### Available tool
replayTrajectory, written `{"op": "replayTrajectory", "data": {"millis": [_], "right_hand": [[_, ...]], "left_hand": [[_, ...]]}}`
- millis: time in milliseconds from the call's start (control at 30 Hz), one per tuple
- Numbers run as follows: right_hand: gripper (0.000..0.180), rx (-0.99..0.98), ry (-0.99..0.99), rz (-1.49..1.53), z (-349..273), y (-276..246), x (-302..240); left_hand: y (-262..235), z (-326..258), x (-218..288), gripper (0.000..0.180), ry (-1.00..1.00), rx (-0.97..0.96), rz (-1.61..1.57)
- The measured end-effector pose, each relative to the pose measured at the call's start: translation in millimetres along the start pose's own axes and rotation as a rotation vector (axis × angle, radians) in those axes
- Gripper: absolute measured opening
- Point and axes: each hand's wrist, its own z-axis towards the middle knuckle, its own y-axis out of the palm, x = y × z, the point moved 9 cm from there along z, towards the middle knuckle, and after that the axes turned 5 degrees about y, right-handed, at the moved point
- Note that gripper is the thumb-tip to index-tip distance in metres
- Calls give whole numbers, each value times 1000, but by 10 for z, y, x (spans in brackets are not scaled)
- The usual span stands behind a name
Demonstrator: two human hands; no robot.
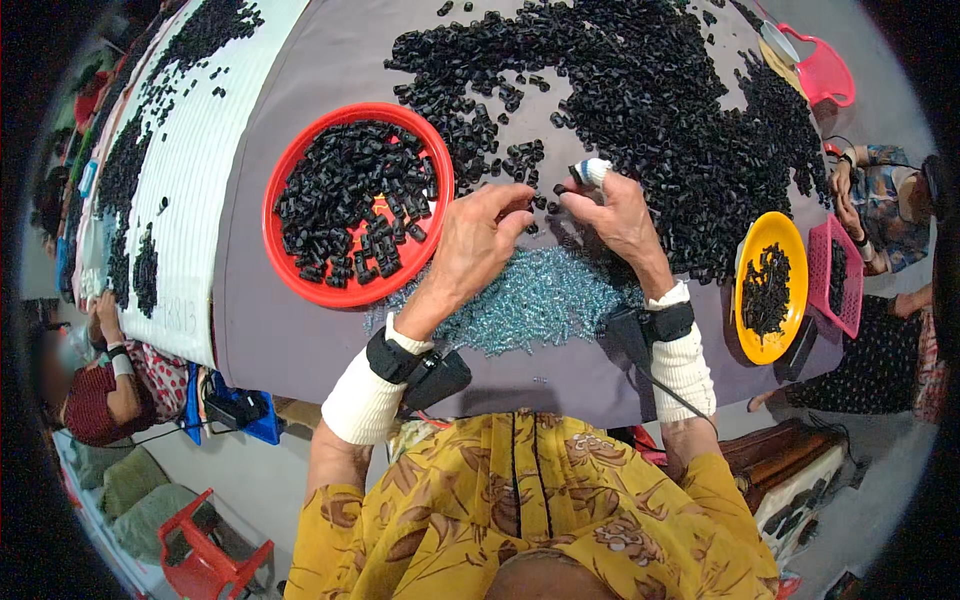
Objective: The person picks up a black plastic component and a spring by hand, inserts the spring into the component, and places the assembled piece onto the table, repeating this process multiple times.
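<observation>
My left hand (476, 248) is closed in a pinch above the table, and its fingertips hide whatever may be between them. Close by on the right, my right hand (622, 222) pinches a small black plastic piece (561, 189) between thumb and fingers. A white wrap covers one of its fingertips. Below both hands spreads a pile of small clear bluish pieces (515, 305). Beyond them lies a broad heap of black plastic pieces (650, 110). Left of my left hand stands a round red tray (277, 235), partly filled with similar black pieces.
A yellow dish (752, 345) with thin black parts sits at the right edge, beside a pink basket (850, 310). A white-covered table (200, 200) with more black pieces adjoins on the left. Other people work at both sides. A red chair (205, 555) stands lower left.
</observation>
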Motion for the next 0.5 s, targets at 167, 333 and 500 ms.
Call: {"op": "replayTrajectory", "data": {"millis": [167,333,500], "right_hand": [[18,-18,-53,280,-81,-35,-152],[17,-90,-14,268,-109,-55,-275],[15,-52,-152,244,-122,-144,-411]], "left_hand": [[150,-8,-64,24,-116,36,-382],[190,-7,-1,23,-211,4,-608],[200,-11,1,22,-245,37,-775]]}}
